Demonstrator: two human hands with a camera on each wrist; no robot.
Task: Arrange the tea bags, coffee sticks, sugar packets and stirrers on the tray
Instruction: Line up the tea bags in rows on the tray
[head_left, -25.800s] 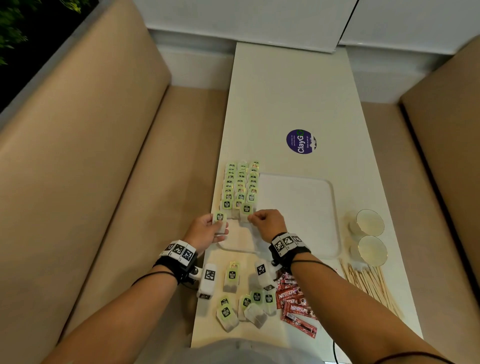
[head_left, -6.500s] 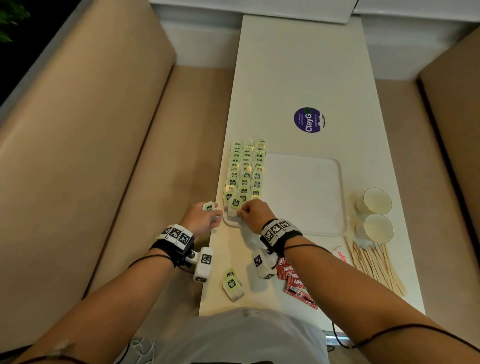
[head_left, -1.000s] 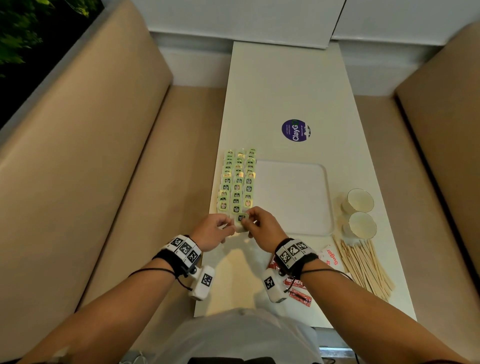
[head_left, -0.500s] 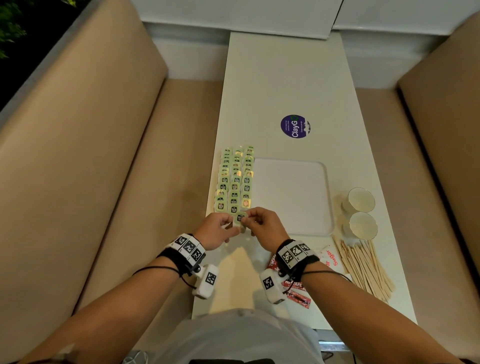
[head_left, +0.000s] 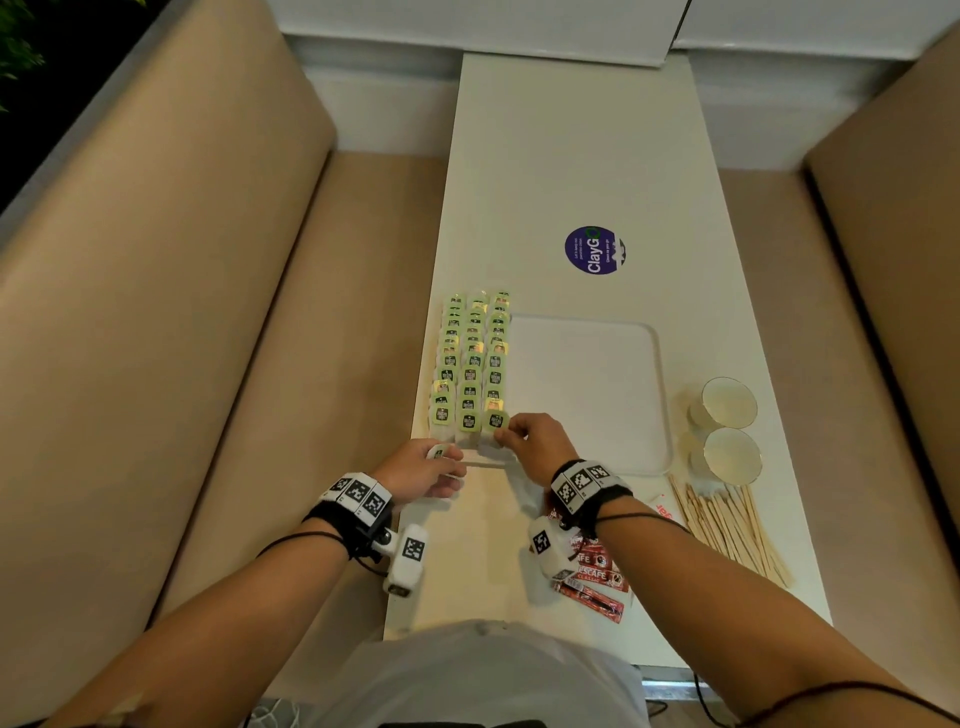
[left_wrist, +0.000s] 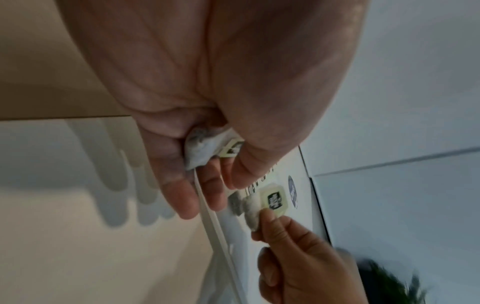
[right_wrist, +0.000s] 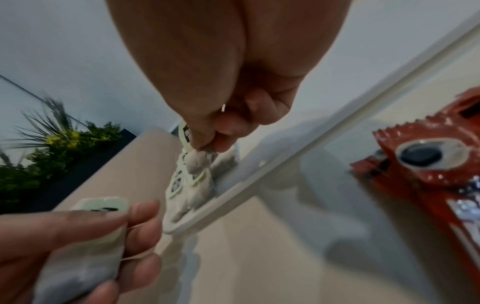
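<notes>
Right hand (head_left: 535, 441) pinches a tea bag (head_left: 496, 421) at the near end of the rows (head_left: 470, 358) on the tray (head_left: 587, 395), left side. Left hand (head_left: 423, 470) grips a second bag (left_wrist: 205, 151); only the wrist views show its pouch. Coffee sticks (head_left: 592, 571) lie near right.

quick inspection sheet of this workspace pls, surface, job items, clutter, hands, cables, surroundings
surface: white table, purple round sticker on it.
job's things: white tray with three rows of tea bags along its left side; coffee sticks, stirrers and a sugar packet on the table, off the tray.
clutter: two paper cups right of the tray.
grippers: left hand holds one tea bag; right hand pinches another at the near end of the rows.
cables: thin black cords run along both forearms.
surroundings: beige bench seats either side, plant at far left.
</notes>
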